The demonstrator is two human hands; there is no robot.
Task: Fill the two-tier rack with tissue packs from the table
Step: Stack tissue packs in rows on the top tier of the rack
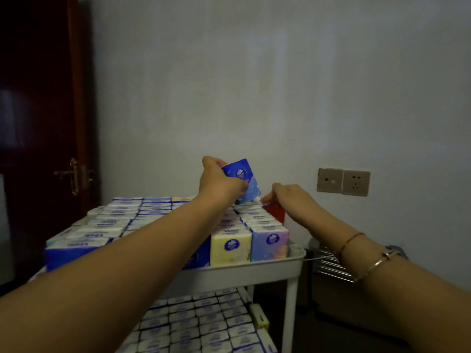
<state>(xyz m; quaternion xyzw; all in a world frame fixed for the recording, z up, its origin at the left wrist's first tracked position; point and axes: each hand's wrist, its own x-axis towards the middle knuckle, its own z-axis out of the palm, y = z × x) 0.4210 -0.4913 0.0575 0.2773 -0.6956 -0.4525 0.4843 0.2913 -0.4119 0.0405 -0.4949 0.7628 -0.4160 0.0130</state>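
Observation:
A white two-tier rack (254, 268) stands in front of me. Its top tier is packed with several rows of upright tissue packs (270, 242). My left hand (219, 179) is shut on a blue tissue pack (243, 180), tilted over the far right corner of the top tier. Beside it, my right hand (285, 196) rests its fingertips on the far packs next to a red pack (276, 212); whether it grips anything is hidden. The lower tier (204, 324) also holds several rows of packs.
A pale wall is close behind the rack, with two socket plates (342, 181) at the right. A dark wooden door with a brass handle (74, 175) stands at the left. A metal wire rack (331, 263) sits low to the right of the rack.

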